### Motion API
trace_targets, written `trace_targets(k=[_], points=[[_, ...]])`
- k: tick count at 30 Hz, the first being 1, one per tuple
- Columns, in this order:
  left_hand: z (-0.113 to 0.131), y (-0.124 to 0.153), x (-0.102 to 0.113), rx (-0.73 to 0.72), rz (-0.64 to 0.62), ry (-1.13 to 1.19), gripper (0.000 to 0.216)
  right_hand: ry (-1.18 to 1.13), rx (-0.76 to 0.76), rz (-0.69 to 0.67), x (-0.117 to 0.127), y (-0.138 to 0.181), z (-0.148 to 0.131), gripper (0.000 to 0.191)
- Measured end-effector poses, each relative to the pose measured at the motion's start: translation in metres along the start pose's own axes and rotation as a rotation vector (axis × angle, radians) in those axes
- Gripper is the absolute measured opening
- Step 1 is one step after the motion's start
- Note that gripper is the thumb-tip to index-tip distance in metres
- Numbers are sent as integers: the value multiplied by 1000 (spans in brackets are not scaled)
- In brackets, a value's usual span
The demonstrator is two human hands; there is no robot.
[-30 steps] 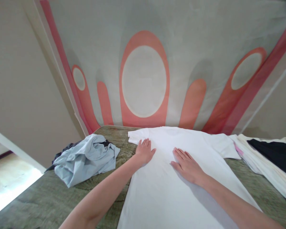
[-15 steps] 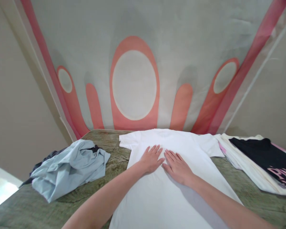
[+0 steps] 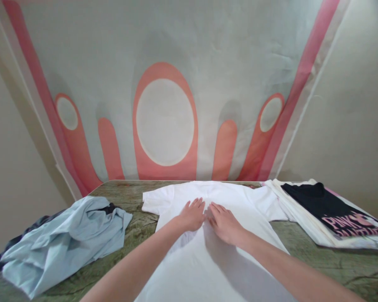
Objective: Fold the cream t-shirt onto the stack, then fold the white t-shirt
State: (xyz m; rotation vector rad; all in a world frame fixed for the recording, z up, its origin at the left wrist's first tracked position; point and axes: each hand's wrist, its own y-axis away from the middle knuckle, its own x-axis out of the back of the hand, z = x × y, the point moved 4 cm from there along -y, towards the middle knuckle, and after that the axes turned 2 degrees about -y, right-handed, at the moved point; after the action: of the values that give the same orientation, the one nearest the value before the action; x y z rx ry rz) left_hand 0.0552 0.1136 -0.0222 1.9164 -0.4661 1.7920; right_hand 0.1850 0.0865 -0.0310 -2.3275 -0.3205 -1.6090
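Note:
A white T-shirt (image 3: pixel 233 197) lies spread flat on the green marbled table (image 3: pixel 135 228), collar toward the far edge. My left hand (image 3: pixel 191 216) rests palm down on the shirt's upper middle, fingers stretched out. My right hand (image 3: pixel 224 222) lies flat right beside it, fingers out, the two hands almost touching. Neither hand holds anything.
A crumpled light blue garment (image 3: pixel 59 245) with dark cloth under it lies on the table's left side. At the right sits a pile of laid-out clothes topped by a black shirt with pink lettering (image 3: pixel 330 209). A grey and coral patterned cloth (image 3: pixel 164 121) hangs behind the table.
Both hands have slid inward across the white T-shirt and now lie side by side at its middle. The camera view has turned right and tipped down.

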Motion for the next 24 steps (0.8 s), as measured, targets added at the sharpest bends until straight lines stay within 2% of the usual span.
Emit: trace_targets(k=[3, 7, 10, 14, 19, 21, 24], points=[[-8, -41, 7, 128, 77, -15, 49, -7, 21, 47, 2, -39, 14, 52], [-14, -74, -5, 187, 155, -22, 49, -11, 61, 39, -16, -63, 26, 53], [-17, -81, -19, 185, 221, -24, 49, 27, 69, 15, -24, -64, 41, 57], [-22, -84, -30, 206, 252, 5, 54, 102, 64, -86, -12, -72, 82, 69], [-23, -87, -31, 200, 240, 42, 59, 189, -159, -109, 10, -95, 144, 71], [-23, -86, -31, 192, 238, 49, 59, 201, -205, -87, 12, -100, 154, 71], [-23, -86, -31, 195, 240, 50, 60, 218, -216, -54, 8, -103, 148, 70]])
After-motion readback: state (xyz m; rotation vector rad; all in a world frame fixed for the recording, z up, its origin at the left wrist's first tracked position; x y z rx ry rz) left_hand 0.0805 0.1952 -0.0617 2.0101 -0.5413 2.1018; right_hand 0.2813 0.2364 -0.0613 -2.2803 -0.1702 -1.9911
